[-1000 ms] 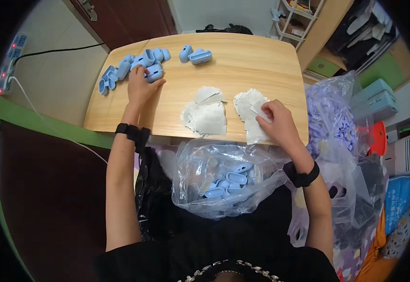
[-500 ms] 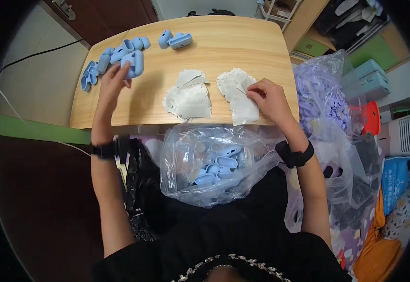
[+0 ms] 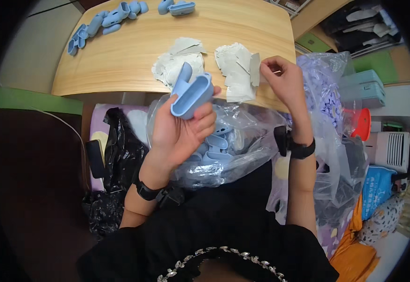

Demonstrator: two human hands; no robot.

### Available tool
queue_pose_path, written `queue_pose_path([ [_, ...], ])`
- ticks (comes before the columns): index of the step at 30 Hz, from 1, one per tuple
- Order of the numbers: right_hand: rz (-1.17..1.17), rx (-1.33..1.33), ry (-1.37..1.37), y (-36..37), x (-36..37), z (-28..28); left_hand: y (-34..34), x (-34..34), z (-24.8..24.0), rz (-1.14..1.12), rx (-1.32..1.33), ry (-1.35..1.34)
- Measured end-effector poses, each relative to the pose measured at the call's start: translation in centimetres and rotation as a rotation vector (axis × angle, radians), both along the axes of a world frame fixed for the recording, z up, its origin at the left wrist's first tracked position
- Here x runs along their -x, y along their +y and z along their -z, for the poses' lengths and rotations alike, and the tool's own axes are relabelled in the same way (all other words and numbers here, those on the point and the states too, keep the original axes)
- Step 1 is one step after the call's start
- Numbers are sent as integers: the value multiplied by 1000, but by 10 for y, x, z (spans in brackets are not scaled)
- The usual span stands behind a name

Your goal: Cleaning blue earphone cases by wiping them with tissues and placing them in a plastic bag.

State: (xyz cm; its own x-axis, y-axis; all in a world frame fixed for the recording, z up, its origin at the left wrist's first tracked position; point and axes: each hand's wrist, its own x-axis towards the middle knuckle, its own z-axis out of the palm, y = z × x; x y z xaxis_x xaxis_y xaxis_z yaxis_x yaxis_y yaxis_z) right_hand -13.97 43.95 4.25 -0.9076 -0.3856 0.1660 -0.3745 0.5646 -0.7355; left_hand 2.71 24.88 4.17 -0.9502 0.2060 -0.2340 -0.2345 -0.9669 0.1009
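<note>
My left hand (image 3: 181, 134) holds a light-blue earbud case cover (image 3: 193, 96), hinged apart so that its hollow inside faces up. It is above the table's front edge, partly over a pile of torn-edged white paper pieces (image 3: 167, 68). To the right lies a second pile of white paper pieces (image 3: 235, 73). At its right side my right hand (image 3: 282, 82) has thumb and forefinger pinched on a small white paper piece (image 3: 255, 69). More blue case covers (image 3: 216, 143) lie inside a clear plastic bag (image 3: 209, 174) at my lap, partly hidden by my left hand.
Several blue case covers (image 3: 116, 18) stand along the table's (image 3: 106, 66) far left, with two more (image 3: 181, 8) at the back. On the right is a clear bag of purple pieces (image 3: 329, 101). A black phone (image 3: 95, 159) and black plastic bag (image 3: 120, 155) lie at left.
My left hand has brought a case cover from the far left to the front middle, where it now shows opened. My right hand has drawn slightly right with a paper piece. The view has tilted downward.
</note>
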Motion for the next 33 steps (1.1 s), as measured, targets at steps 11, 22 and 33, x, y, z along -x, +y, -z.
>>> queue_pose_path([
  [11, -528, 248, 236, -26, -144, -35, 32, 8, -13, -312, 330, -35],
  [22, -504, -17, 945, -13, -118, -80, 31, -11, -34, -110, 648, 49],
  [33, -654, -208, 785, -25, -123, -54, 19, -18, -35, -24, 676, -141],
])
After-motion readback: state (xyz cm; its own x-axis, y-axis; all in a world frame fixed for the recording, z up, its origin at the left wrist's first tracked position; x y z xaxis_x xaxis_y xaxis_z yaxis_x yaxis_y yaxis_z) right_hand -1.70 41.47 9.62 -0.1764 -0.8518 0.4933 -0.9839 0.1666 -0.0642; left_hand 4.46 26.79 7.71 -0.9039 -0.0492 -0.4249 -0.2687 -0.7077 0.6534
